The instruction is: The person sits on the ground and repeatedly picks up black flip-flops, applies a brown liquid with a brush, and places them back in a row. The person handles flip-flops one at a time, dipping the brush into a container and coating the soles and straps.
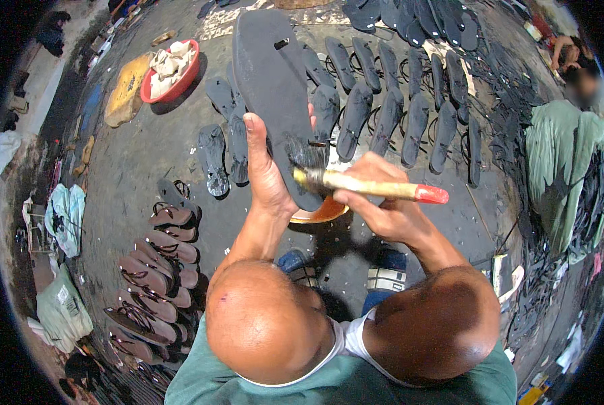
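Upright in front of me, my left hand grips a black sandal sole by its lower part, thumb along the left edge and a fingertip showing at the right. A glossy wet patch covers part of the sole's lower half. My right hand is closed around a paintbrush with a pale handle and a red end. The bristles touch the sole near its lower end. Behind and below the sole, an orange-brown bowl shows only in part.
Rows of black soles with straps lie ahead. Brown sandals are stacked at the left. A red basin of pale cloth stands by a yellow block. At the far right, a person sits near a green cloth.
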`<action>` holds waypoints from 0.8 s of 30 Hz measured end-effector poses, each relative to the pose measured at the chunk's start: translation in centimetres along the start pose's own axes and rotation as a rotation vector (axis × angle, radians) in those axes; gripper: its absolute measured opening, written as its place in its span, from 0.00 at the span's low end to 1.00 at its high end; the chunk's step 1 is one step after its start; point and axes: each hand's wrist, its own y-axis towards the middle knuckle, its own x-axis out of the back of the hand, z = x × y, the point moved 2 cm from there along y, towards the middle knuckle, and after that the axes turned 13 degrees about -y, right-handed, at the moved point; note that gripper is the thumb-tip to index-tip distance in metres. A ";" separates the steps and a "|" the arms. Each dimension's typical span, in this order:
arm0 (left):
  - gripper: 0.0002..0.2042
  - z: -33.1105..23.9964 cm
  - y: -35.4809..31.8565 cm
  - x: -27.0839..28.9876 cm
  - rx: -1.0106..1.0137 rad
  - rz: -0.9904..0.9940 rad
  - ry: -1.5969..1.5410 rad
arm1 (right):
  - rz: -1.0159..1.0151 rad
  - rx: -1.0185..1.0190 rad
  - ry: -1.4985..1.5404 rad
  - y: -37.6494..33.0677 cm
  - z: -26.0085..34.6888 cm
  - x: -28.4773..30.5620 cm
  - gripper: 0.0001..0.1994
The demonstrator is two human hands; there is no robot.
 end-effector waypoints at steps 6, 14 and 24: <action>0.32 0.5 0.3 1.3 -0.049 0.020 0.131 | -0.122 -0.054 0.638 -1.7 -0.2 1.2 0.11; 0.31 3.6 -2.7 1.3 0.037 0.214 0.469 | -0.663 -0.046 -0.203 6.8 -1.7 4.0 0.09; 0.26 5.1 -2.6 3.5 0.142 0.255 0.582 | -0.706 -0.259 0.132 5.0 -0.1 4.5 0.08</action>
